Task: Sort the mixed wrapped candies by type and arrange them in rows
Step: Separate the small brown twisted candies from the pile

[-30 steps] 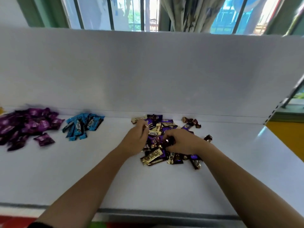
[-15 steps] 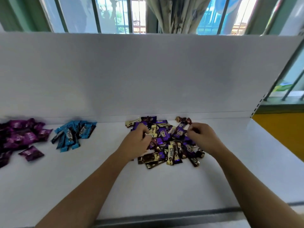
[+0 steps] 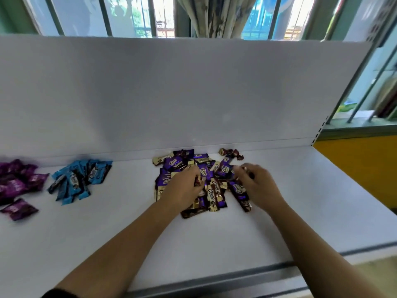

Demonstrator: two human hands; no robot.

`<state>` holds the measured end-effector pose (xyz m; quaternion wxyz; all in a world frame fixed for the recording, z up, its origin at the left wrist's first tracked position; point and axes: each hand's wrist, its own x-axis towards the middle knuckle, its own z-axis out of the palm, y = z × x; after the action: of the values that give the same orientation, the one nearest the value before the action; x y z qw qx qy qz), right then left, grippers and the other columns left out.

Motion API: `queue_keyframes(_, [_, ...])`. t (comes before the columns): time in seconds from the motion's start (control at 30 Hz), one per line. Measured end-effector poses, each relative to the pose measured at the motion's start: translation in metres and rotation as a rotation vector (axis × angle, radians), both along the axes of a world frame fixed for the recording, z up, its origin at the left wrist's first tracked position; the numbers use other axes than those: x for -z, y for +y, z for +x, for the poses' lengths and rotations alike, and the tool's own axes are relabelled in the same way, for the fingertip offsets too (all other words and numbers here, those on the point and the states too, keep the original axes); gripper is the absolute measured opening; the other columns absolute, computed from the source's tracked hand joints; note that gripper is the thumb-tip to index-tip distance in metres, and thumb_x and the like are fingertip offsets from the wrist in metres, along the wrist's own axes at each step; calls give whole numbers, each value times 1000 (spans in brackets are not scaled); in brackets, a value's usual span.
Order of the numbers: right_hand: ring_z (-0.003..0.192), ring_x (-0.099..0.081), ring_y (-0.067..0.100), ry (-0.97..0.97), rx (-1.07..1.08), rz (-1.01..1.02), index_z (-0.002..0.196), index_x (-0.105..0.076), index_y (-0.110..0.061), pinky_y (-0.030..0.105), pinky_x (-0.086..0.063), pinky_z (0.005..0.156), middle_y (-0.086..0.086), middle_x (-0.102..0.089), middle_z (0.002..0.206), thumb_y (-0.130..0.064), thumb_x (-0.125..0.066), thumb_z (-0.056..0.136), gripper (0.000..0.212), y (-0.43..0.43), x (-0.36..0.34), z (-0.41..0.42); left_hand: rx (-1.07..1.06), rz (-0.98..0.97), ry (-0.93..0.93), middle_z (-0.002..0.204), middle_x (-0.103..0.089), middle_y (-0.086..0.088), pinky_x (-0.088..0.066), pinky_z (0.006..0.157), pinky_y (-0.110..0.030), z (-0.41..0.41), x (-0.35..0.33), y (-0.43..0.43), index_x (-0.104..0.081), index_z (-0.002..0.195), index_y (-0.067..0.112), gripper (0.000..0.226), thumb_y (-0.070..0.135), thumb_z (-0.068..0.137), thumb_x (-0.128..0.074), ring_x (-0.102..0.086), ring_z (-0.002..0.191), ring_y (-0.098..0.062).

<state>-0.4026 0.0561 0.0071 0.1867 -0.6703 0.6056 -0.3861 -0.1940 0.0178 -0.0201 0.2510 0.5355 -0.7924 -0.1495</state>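
Observation:
A mixed pile of wrapped candies point(image 3: 211, 186), purple, gold and brown, lies on the white shelf point(image 3: 214, 237) close to the back panel. My left hand point(image 3: 182, 190) rests on the pile's left side, its fingers curled round a small brown candy point(image 3: 198, 181). On the pile's right side, my right hand point(image 3: 258, 186) has its fingertips pinching a small dark candy point(image 3: 249, 172). A sorted heap of blue candies point(image 3: 79, 179) lies to the left. Further left is a heap of magenta candies point(image 3: 17, 183). Both hands hide part of the pile.
A tall white back panel point(image 3: 193, 93) closes off the shelf behind the candies. Two brown twist candies point(image 3: 231, 152) lie loose at the pile's far right corner. The shelf's front edge point(image 3: 236, 278) runs below my forearms, and its right end drops off near an orange wall point(image 3: 361, 168).
My right hand has moved from the middle of the pile to its right side. My left hand stays on the left side. The view has shifted to the right.

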Motion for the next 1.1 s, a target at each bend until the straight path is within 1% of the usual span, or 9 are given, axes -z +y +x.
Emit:
queue_keyframes(0.1, [57,-46,9,-352,113,5,73,-57,-9,22,-37,56,0,-53,64,-39,-40,101,44,3,-25,-15,-31,4,197,66,-49,2,-36,54,-32,-1,-9,-3,-36,76,27,28,27,98,-52,-43,57,-13])
queue_keyframes(0.2, [56,-44,15,-543,136,69,68,-54,-3,29,-35,58,9,-52,64,-35,-41,102,48,5,-27,-36,-127,91,382,74,-58,-5,-39,57,-30,-1,-21,-10,-44,85,17,19,27,99,-50,-49,62,-14])
queue_keyframes(0.33, [52,-46,15,-14,160,172,70,-54,-10,29,-34,55,1,-53,57,-42,-57,92,39,9,4,-43,-248,190,646,94,-66,-1,-43,53,-25,14,-23,-27,-47,103,18,6,16,98,-51,-64,78,-20])
queue_keyframes(0.43, [60,-52,11,242,130,259,89,-53,-25,27,-34,51,-7,-58,67,-53,-65,82,31,12,19,-36,-320,91,496,92,-62,0,-44,60,-29,29,-21,-46,-50,113,19,14,17,99,-49,-59,75,-17])
queue_keyframes(0.57, [75,-53,17,383,187,234,108,-47,-27,28,-37,61,-8,-52,78,-57,-62,82,42,12,25,-32,-295,70,143,111,-56,-11,-44,84,-33,36,-11,-80,-54,118,9,23,19,97,-51,-57,96,-26])
queue_keyframes(0.7, [76,-58,22,373,249,191,111,-42,-27,29,-41,59,-2,-62,84,-56,-54,87,40,3,23,-24,-194,91,-84,122,-48,-16,-46,92,-37,29,-7,-99,-55,119,7,28,19,94,-52,-55,102,-30])
queue_keyframes(0.83, [78,-60,19,527,226,161,103,-54,-26,28,-40,58,-5,-63,83,-50,-48,92,27,-4,25,-21,-137,90,-226,122,-44,-10,-50,88,-41,23,-10,-103,-54,120,13,27,24,96,-51,-57,95,-28])
queue_keyframes(0.97, [62,-54,17,278,178,167,83,-55,-17,32,-43,56,-2,-59,66,-38,-55,89,22,-7,24,-25,-135,27,-219,113,-45,-8,-51,79,-41,26,-7,-103,-52,111,18,19,23,93,-55,-56,89,-28])
queue_keyframes(1.1, [57,-50,18,-37,249,72,79,-56,-8,23,-38,51,7,-62,68,-21,-62,86,16,-19,8,-45,-171,33,57,92,-57,-8,-45,70,-36,34,-5,-100,-50,96,11,6,17,95,-53,-57,82,-27])
